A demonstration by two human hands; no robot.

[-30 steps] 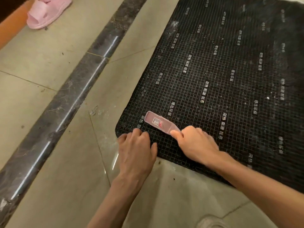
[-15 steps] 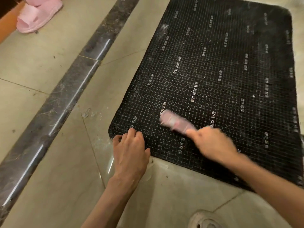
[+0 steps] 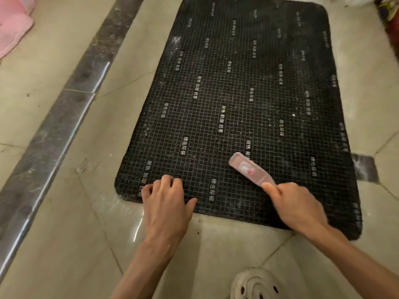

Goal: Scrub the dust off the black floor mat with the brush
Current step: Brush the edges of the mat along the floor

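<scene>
A black floor mat [image 3: 237, 93] with a white grid and printed characters lies on the tiled floor, with pale dust speckled across it. My right hand [image 3: 299, 207] grips the handle of a pink brush [image 3: 250, 169], whose head lies on the mat near its near edge, right of centre. My left hand [image 3: 167, 206] presses down on the mat's near left corner, fingertips on the mat and palm over the floor tile.
A dark marble strip [image 3: 64, 117] runs diagonally along the left. A pink slipper [image 3: 10, 29] lies at the far left. A white perforated shoe [image 3: 257, 285] shows at the bottom edge. A dark tile inset [image 3: 364, 169] sits at the mat's right edge.
The brush has swept to the right along the mat's near edge with my right hand. My left hand has stayed on the near left corner. The view has shifted, showing more of the mat.
</scene>
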